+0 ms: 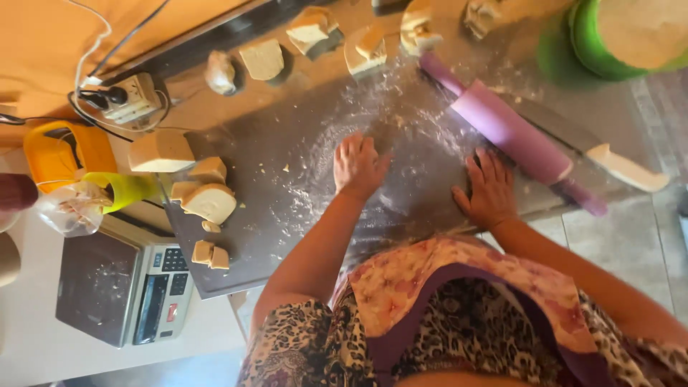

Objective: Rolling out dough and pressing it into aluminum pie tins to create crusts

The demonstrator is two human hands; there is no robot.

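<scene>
Pressing flat on the floured dark work surface (301,179), both hands are spread with nothing held — the left hand (358,166) palm-down in the dusting of flour, the right hand (491,190) just below the purple rolling pin (512,132), fingertips at or almost at its barrel. The step in hand is judged to be spreading flour over the board before rolling. A next move would call for a portion of dough to be brought to the floured patch and the pin to be gripped at its two handles. The pin lies diagonally, its long axis running from the far left end down toward the near right, where it is crossed by a knife with a pale handle (627,168). Cut dough pieces (209,201) are gathered at the board's left edge — more are ranged along the far edge (264,59). Further left stand a kitchen scale (125,287) and a yellow-green cup (129,190); a green bowl (595,43) sits at the far right.
</scene>
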